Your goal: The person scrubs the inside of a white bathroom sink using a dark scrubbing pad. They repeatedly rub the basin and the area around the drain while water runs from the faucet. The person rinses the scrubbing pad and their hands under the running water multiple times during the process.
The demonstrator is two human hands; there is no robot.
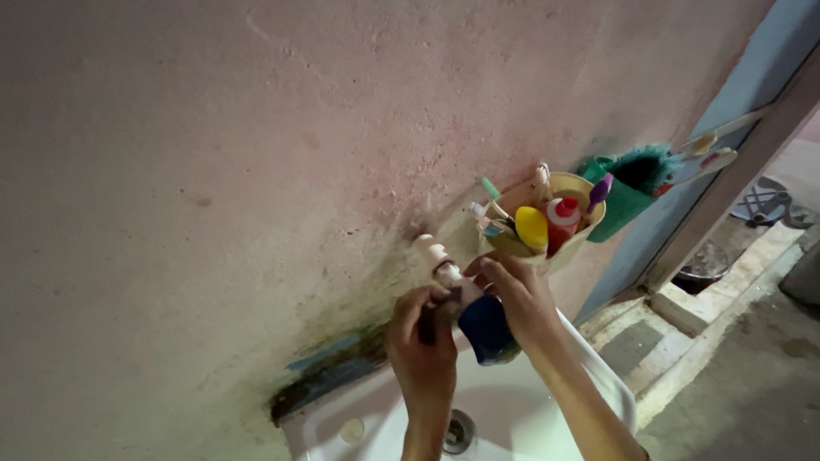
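My left hand (424, 346) and my right hand (519, 294) meet at a white tap (438, 260) that sticks out of the pink wall above a white sink (376, 410). The left hand's fingers pinch near the tap's spout. My right hand grips a dark blue cap-like piece (487, 329) under the tap. Just above the right hand hangs a beige holder (568, 218) with toothbrushes, a yellow-topped thing and a red-capped tube.
A green holder (628, 183) with toothbrushes hangs right of the beige one, beside a blue door frame (743, 102). The sink's drain (459, 431) sits below my hands. A dark stain (329, 371) marks the wall by the sink. Concrete floor and a step lie at the right.
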